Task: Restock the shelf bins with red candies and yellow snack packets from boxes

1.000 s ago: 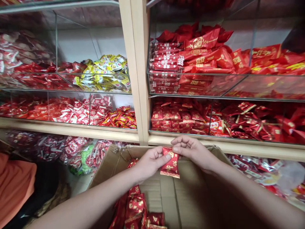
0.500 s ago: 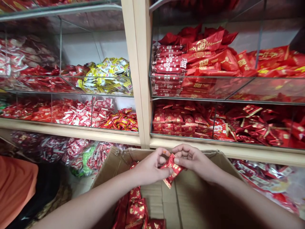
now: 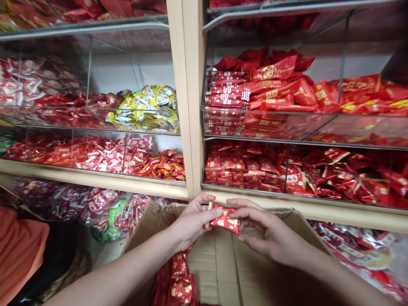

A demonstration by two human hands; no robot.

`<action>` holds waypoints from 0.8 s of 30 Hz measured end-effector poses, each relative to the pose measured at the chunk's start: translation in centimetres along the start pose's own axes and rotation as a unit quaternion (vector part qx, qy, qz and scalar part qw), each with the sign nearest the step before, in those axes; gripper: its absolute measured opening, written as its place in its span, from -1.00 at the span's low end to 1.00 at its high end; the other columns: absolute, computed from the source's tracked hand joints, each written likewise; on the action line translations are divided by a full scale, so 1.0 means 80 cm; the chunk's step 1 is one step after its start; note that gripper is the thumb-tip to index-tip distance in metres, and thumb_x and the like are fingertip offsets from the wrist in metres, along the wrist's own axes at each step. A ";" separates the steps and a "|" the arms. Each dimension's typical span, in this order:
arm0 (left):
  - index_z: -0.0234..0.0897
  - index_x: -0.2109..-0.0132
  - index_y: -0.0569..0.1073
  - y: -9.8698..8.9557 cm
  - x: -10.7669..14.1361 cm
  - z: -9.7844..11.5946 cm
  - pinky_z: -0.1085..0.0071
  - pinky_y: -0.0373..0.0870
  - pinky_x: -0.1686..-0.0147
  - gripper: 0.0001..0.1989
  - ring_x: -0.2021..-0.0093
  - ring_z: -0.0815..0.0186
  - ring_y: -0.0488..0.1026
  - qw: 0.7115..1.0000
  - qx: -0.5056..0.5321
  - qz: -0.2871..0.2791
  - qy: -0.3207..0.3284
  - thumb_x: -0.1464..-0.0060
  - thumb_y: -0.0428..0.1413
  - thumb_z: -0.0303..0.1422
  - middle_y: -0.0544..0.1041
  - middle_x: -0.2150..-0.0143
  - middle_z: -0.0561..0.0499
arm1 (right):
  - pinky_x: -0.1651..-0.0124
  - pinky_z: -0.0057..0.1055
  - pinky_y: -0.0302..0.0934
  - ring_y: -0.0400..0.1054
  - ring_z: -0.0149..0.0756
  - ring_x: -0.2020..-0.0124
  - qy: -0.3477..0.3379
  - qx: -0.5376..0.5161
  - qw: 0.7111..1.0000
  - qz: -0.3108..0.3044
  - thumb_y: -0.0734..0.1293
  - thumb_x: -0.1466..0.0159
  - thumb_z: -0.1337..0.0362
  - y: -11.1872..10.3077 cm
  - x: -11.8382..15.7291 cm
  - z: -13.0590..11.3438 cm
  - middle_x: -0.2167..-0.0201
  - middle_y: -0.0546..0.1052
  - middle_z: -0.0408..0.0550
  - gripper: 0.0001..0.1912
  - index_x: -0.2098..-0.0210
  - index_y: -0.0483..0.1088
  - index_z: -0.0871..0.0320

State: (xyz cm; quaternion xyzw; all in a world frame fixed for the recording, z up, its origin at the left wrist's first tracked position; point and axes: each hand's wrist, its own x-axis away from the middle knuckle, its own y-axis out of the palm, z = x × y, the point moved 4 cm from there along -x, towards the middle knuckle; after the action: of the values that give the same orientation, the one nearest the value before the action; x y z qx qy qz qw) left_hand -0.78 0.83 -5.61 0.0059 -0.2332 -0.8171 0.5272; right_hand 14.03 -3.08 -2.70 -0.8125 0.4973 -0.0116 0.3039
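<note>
While your thumbs & fingertips [image 3: 214, 211] pinch it from both ends, the small red foil sachet with gold print [image 3: 224, 219] sits flat between your left hand [image 3: 193, 221] & right hand [image 3: 267, 231], both closed on it. It's held above the open brown cardboard box [image 3: 223, 263], w/ more red sachets [image 3: 177, 278] inside at left. Just behind: clear acrylic bin of matching red packets [image 3: 242, 168] on the beige wooden shelf [image 3: 188, 106].
</note>
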 end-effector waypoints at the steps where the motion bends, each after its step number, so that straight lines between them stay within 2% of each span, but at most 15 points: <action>1: -0.24 0.18 0.22 0.000 0.001 -0.001 0.62 0.14 0.55 -0.60 0.54 0.54 0.32 1.000 0.009 -0.001 -0.020 0.19 0.20 -0.38 0.39 0.48 0.13 | 0.02 -0.35 0.14 0.17 -0.32 0.02 -0.040 0.067 0.997 -0.011 0.19 -0.11 0.45 0.002 0.001 -0.007 -0.07 0.13 0.05 -0.64 0.09 0.22 0.10; 3: -0.23 0.19 0.24 0.001 0.004 -0.002 0.62 0.16 0.54 -0.61 0.51 0.53 0.34 0.998 0.022 -0.010 -0.049 0.19 0.20 -0.38 0.40 0.44 0.11 | -0.01 -0.38 0.12 0.13 -0.34 -0.03 -0.108 0.165 0.980 -0.002 0.14 -0.13 0.48 0.003 0.003 -0.018 0.01 0.24 0.04 -0.63 0.07 0.20 0.11; 6: -0.23 0.18 0.26 0.004 0.006 -0.005 0.63 0.12 0.60 -0.68 0.58 0.54 0.31 0.993 0.056 -0.047 -0.087 0.09 0.10 -0.21 0.41 0.44 0.07 | 0.11 -0.48 0.21 0.27 -0.42 0.12 -0.165 0.249 0.950 0.088 0.15 -0.15 0.47 -0.007 0.003 -0.025 0.17 0.38 0.00 -0.73 0.16 0.22 0.14; 9: -0.27 0.17 0.28 0.007 0.005 -0.007 0.62 0.07 0.63 -0.63 0.59 0.50 0.31 0.987 0.082 -0.088 -0.102 0.00 -0.07 -0.07 0.41 0.46 0.01 | 0.24 -0.52 0.23 0.34 -0.42 0.27 -0.195 0.349 0.897 0.188 0.21 -0.14 0.40 -0.032 -0.007 -0.028 0.31 0.44 -0.05 -0.85 0.26 0.25 0.15; 11: -0.28 0.19 0.29 0.006 0.004 -0.008 0.61 0.07 0.62 -0.66 0.58 0.50 0.32 0.990 0.060 -0.091 -0.090 0.00 -0.05 -0.11 0.40 0.47 0.02 | 0.32 -0.53 0.21 0.34 -0.42 0.34 -0.201 0.423 0.856 0.220 0.23 -0.14 0.34 -0.050 -0.023 -0.030 0.35 0.45 -0.06 -0.89 0.30 0.27 0.16; 15: -0.29 0.21 0.30 0.007 0.003 -0.016 0.61 0.05 0.61 -0.71 0.57 0.52 0.32 0.992 0.001 -0.089 -0.093 0.06 0.06 -0.20 0.40 0.46 0.04 | 0.41 -0.47 0.12 0.33 -0.36 0.41 -0.159 0.580 0.771 0.210 0.14 -0.19 0.25 -0.074 -0.081 -0.029 0.37 0.45 -0.03 -0.82 0.35 0.31 0.21; 18: -0.29 0.22 0.30 0.013 0.005 -0.023 0.60 0.06 0.61 -0.69 0.57 0.53 0.32 0.988 -0.044 -0.106 -0.101 0.12 0.10 -0.22 0.41 0.46 0.05 | 0.50 -0.43 0.02 0.31 -0.31 0.47 -0.087 0.657 0.730 0.167 0.06 -0.23 0.26 -0.073 -0.126 -0.022 0.41 0.43 -0.01 -0.75 0.38 0.32 0.20; 19: -0.29 0.23 0.30 0.016 0.006 -0.025 0.60 0.06 0.60 -0.68 0.58 0.52 0.32 0.986 -0.065 -0.114 -0.105 0.13 0.11 -0.21 0.41 0.46 0.06 | 0.52 -0.43 -0.01 0.31 -0.31 0.48 -0.066 0.667 0.726 0.153 0.05 -0.24 0.27 -0.071 -0.139 -0.020 0.41 0.42 -0.01 -0.74 0.38 0.31 0.20; 21: -0.29 0.25 0.30 0.019 0.008 -0.030 0.58 0.08 0.59 -0.66 0.58 0.52 0.31 0.978 -0.124 -0.128 -0.111 0.16 0.12 -0.18 0.42 0.46 0.06 | 0.54 -0.44 -0.04 0.30 -0.30 0.46 -0.037 0.658 0.741 0.131 0.05 -0.24 0.27 -0.065 -0.158 -0.016 0.39 0.40 0.01 -0.75 0.35 0.31 0.19; 24: -0.31 0.28 0.30 0.018 0.009 -0.041 0.55 0.13 0.56 -0.63 0.60 0.52 0.28 0.958 -0.219 -0.148 -0.112 0.21 0.13 -0.15 0.40 0.48 0.07 | 0.45 -0.46 0.04 0.29 -0.30 0.36 -0.040 0.593 0.799 0.091 0.14 -0.20 0.26 -0.057 -0.174 -0.008 0.35 0.40 0.02 -0.81 0.35 0.34 0.19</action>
State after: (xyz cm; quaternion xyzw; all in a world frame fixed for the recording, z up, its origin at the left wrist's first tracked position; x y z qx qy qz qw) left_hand 0.98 -1.54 -7.77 -0.1668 -0.1026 -0.9126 0.3590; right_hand 10.44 9.44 4.11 -0.4244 0.4527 -0.2440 0.7452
